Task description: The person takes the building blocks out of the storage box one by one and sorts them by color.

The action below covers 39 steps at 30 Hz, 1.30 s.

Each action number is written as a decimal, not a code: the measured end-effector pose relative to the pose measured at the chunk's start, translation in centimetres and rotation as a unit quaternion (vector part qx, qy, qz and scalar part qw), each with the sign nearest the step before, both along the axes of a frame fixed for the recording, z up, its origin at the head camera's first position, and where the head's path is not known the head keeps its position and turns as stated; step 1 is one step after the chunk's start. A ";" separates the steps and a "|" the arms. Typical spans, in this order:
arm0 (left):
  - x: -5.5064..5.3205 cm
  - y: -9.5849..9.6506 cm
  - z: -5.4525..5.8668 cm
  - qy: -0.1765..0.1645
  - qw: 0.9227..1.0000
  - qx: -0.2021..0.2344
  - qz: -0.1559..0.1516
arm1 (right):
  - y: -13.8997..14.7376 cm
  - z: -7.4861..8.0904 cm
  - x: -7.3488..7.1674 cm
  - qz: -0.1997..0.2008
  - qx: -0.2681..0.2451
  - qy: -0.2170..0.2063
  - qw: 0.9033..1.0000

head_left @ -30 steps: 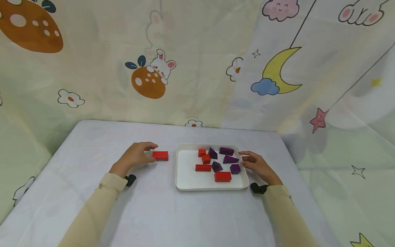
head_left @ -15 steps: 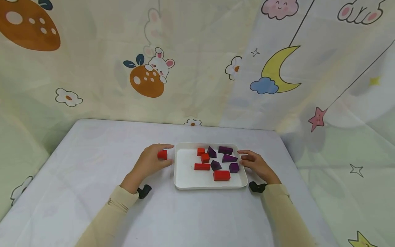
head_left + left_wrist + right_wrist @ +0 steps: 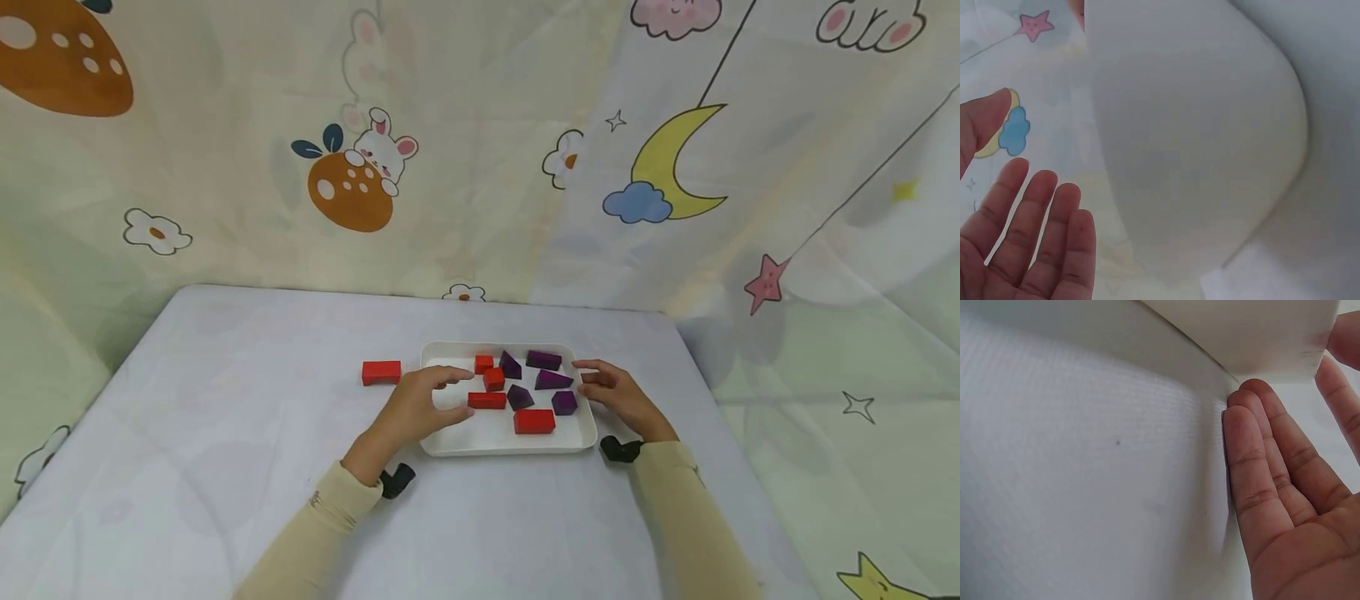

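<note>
My left hand (image 3: pixel 411 408) hovers over the left part of a white tray (image 3: pixel 453 433), thumb and fingers spread apart with nothing between them. Just past its fingertips lies a long red block (image 3: pixel 491 401). In the left wrist view, the fingers (image 3: pixel 1041 219) look straight beside the tray. At the tray's right rim, my right hand (image 3: pixel 622 402) touches the edge. The right wrist view has its fingers (image 3: pixel 1244 456) straight against the tray's outer side (image 3: pixel 1272 337). Left of the tray, a single red block (image 3: pixel 381 372) stands on the table.
Within the tray are small red blocks (image 3: pixel 493 379), a larger red block (image 3: pixel 534 422) near the front, and several purple blocks (image 3: pixel 553 380) towards the right. A white cloth covers the table (image 3: pixel 225 400). Behind hangs a patterned curtain (image 3: pixel 480 167).
My left hand has moved right, from beside the single red block to over the tray. That block stays on the table. The right hand keeps its place at the rim.
</note>
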<state>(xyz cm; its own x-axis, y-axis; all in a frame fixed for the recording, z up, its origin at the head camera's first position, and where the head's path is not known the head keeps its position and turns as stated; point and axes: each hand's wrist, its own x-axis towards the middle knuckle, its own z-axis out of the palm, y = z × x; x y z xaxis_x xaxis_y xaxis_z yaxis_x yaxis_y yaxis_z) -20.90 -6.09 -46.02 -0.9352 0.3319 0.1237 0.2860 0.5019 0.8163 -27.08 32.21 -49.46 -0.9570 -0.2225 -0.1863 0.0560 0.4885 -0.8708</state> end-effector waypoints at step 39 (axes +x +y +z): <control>-0.3 9.6 -3.7 -0.019 0.999 -0.028 -0.008 | 0.0 -0.1 -0.1 -0.009 -0.030 -0.011 0.999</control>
<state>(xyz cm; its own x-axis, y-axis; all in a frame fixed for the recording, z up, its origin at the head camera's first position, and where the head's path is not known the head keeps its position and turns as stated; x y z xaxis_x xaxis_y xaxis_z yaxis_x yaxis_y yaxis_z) -21.19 3.52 -49.68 -0.9331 0.3531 0.0683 0.2638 0.5429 0.7973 -27.14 32.23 -49.60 -0.9566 -0.2171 -0.1944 0.0839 0.4335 -0.8972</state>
